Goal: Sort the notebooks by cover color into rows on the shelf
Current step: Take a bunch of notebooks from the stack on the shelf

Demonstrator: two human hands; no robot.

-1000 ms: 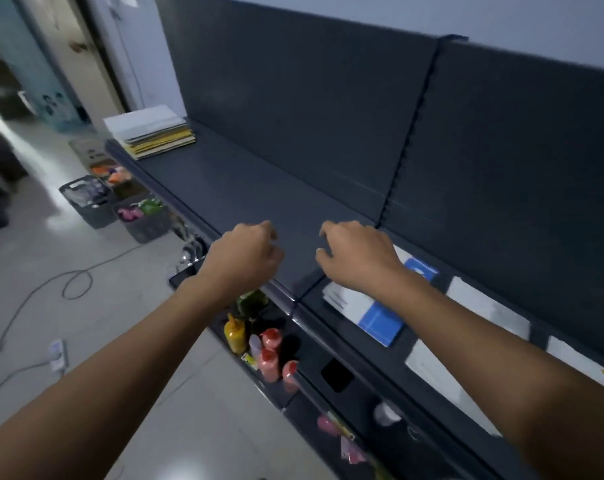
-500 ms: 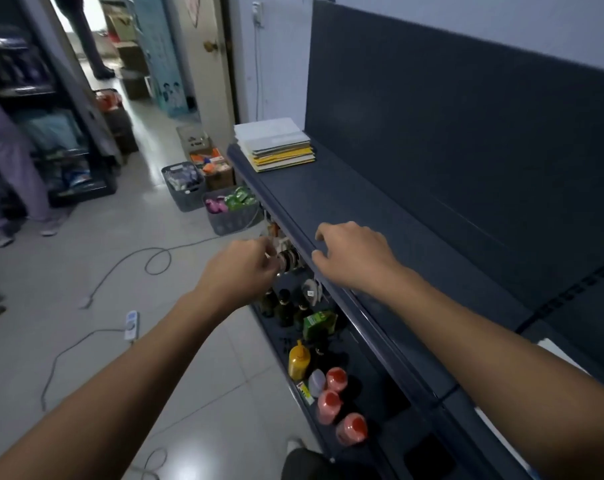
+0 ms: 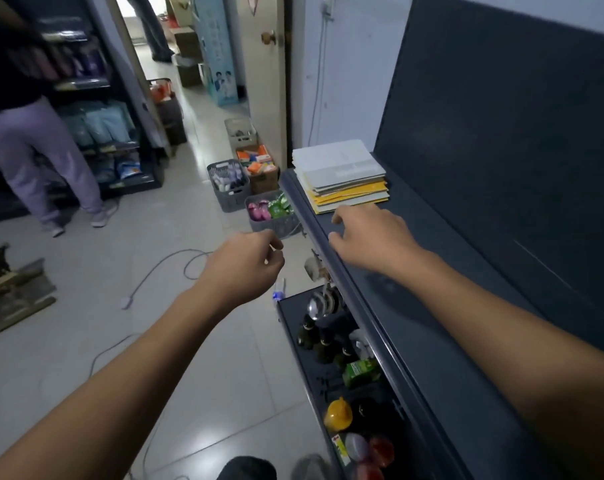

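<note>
A stack of notebooks (image 3: 342,174) lies at the far left end of the dark grey shelf (image 3: 442,306); white and grey covers are on top, yellow ones beneath. My right hand (image 3: 369,237) hovers over the shelf just short of the stack, fingers spread and holding nothing. My left hand (image 3: 245,268) hangs in the air off the shelf's front edge, fingers loosely curled with nothing in them.
A lower shelf (image 3: 345,375) below the front edge holds bottles and jars. Grey baskets (image 3: 229,183) and a cardboard box stand on the floor past the shelf end. A cable (image 3: 162,271) trails over the tiles. A person (image 3: 34,143) stands at far left by another rack.
The view has swung left along the shelf and the notebook stack has come much closer. Both hands have travelled left; the right one is now just short of the stack. The blue and white notebooks are out of view.
</note>
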